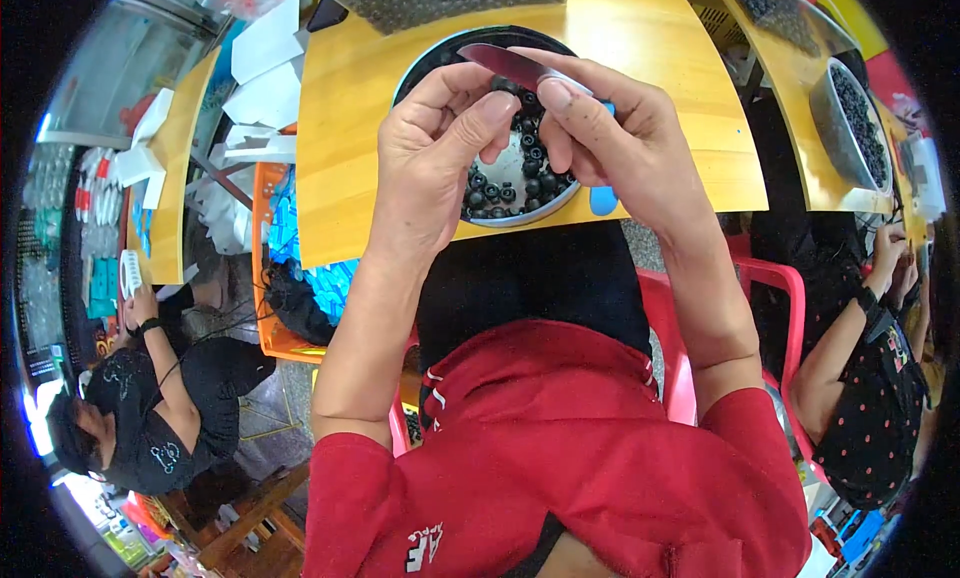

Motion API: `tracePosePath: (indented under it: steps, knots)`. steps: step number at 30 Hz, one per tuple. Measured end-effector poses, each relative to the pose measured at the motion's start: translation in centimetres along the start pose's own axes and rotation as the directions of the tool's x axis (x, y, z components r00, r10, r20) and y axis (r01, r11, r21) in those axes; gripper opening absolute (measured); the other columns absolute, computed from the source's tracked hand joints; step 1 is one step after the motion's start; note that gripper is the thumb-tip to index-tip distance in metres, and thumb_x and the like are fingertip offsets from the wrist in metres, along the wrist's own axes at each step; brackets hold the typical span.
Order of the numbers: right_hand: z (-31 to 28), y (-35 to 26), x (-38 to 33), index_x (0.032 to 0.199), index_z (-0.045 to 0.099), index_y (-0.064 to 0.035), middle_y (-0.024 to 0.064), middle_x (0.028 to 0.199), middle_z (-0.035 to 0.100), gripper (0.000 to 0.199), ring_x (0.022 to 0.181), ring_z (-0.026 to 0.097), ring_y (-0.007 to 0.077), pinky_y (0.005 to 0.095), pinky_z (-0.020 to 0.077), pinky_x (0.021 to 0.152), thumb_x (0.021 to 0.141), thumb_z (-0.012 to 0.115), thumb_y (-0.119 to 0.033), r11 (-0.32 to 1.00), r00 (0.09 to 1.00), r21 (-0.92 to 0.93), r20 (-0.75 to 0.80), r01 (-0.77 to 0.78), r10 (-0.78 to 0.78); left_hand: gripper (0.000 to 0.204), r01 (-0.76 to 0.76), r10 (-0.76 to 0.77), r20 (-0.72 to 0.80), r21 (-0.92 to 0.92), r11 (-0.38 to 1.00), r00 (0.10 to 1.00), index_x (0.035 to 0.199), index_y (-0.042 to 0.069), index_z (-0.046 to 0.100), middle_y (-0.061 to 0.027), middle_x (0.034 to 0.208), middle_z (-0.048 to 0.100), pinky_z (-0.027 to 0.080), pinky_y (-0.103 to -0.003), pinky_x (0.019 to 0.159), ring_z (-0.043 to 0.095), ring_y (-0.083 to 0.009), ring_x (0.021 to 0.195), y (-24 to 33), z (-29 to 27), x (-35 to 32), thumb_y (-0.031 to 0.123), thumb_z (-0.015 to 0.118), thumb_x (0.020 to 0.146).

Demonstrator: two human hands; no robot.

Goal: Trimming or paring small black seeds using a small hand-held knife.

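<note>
My right hand (pixel 620 128) is closed around a small knife; its blade (pixel 505 66) points left over the work and mirrors red. A blue piece (pixel 602 200), which looks like the knife's handle end, shows below that hand. Between thumb and fingers, my left hand (pixel 440 128) pinches a small round black part (pixel 506 85) right beside the blade. Whether blade and part touch, I cannot tell. Beneath both hands stands a round, light-rimmed tub (pixel 515 218) holding many small black ring-like parts (pixel 492 192).
A clear bin (pixel 450 3) of dark parts stands at the table's (pixel 680 78) far edge. An orange crate (pixel 268 308) with blue packets sits at left. People work at left (pixel 170 408) and right (pixel 860 378); another tub (pixel 850 128) of black parts is near the right one.
</note>
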State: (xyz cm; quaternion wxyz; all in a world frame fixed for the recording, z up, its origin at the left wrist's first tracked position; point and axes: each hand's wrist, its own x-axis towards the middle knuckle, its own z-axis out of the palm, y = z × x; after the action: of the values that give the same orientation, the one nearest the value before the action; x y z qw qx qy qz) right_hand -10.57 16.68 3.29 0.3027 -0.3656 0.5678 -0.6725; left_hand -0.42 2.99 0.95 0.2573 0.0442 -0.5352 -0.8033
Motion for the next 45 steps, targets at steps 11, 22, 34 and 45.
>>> tracePosePath:
  steps: [11, 22, 34, 45]
  knots:
    - [-0.3, 0.7, 0.3, 0.119, 0.059, -0.0034, -0.0010, 0.059, 0.051, 0.030, 0.047, 0.038, 0.0016, 0.0176, 0.0256, 0.041, 0.096, 0.052, -0.021, 0.999, 0.999, 0.019, 0.030, 0.039, -0.040, 0.024, -0.038, 0.037, -0.015, -0.078, 0.996, 0.999, 0.107, -0.001, 0.059, -0.0090, 0.091, 0.065, 0.043, -0.022, 0.061, 0.055, -0.0107, 0.071, -0.6, 0.1, -0.2, 0.006, 0.065, 0.085]
    - [0.2, -0.4, -0.3, 0.116, 0.058, -0.0021, -0.0009, 0.060, 0.050, 0.031, 0.045, 0.036, 0.0011, 0.0170, 0.0241, 0.040, 0.096, 0.052, -0.025, 0.992, 1.000, 0.126, 0.008, -0.025, 0.024, 0.021, -0.096, 0.096, 0.013, 0.010, 0.995, 0.995, 0.105, -0.001, 0.060, -0.0065, 0.086, 0.065, 0.043, -0.021, 0.059, 0.055, -0.0095, 0.068, -0.6, 0.4, 0.1, 0.004, 0.065, 0.084]
    - [0.3, 0.9, 0.3, 0.101, 0.055, -0.0045, -0.0038, 0.056, 0.043, 0.024, 0.046, 0.034, 0.0010, 0.0173, 0.0232, 0.041, 0.098, 0.048, -0.027, 0.993, 0.999, 0.112, 0.026, 0.045, -0.048, 0.023, -0.056, 0.057, 0.004, -0.128, 0.990, 0.998, 0.106, -0.001, 0.060, -0.0074, 0.090, 0.064, 0.044, -0.022, 0.061, 0.055, -0.0104, 0.070, -0.5, 0.8, -0.7, 0.003, 0.064, 0.084]
    - [0.5, 0.7, -0.1, 0.120, 0.057, -0.0032, -0.0023, 0.060, 0.050, 0.034, 0.048, 0.040, 0.0016, 0.0170, 0.0301, 0.043, 0.097, 0.048, -0.027, 0.996, 0.999, -0.075, 0.023, 0.038, -0.036, 0.021, 0.048, -0.044, -0.070, 0.066, 0.997, 0.997, 0.100, -0.002, 0.063, -0.0054, 0.078, 0.064, 0.042, -0.020, 0.056, 0.055, -0.0087, 0.063, 0.5, 0.1, -0.6, 0.004, 0.068, 0.081]
